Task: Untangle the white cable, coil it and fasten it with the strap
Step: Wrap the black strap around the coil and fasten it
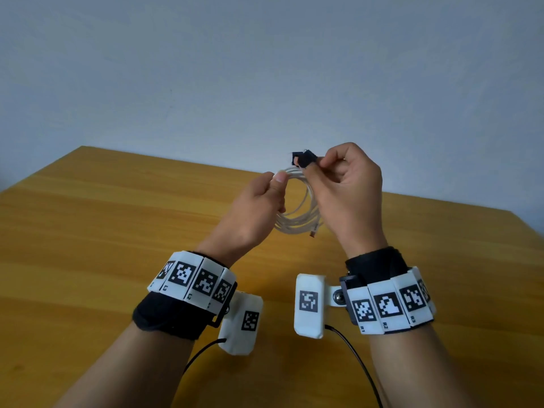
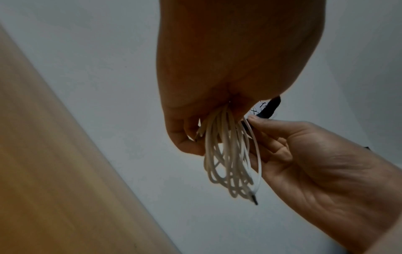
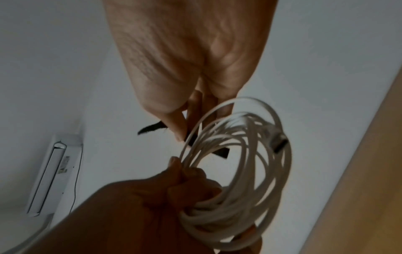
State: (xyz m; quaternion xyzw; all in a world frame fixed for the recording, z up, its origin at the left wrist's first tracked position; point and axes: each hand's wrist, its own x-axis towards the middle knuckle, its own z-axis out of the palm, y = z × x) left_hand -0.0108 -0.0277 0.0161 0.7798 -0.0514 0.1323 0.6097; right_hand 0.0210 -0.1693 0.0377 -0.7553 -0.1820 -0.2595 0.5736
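The white cable (image 1: 297, 213) hangs in several loops above the wooden table, held up between both hands. My left hand (image 1: 259, 207) grips the coil at its upper left, thumb pressed on the strands; the same coil (image 2: 228, 154) dangles from its fist in the left wrist view. My right hand (image 1: 344, 184) pinches the black strap (image 1: 303, 159) at the top of the coil. In the right wrist view the strap (image 3: 152, 128) sticks out from the fingertips beside the loops (image 3: 250, 171). A metal plug (image 3: 280, 144) hangs on the coil's far side.
The wooden table (image 1: 117, 231) stretches below both hands, with a plain grey wall behind it. Black leads run from the wrist cameras toward the near edge. A white wall unit (image 3: 54, 171) shows in the right wrist view.
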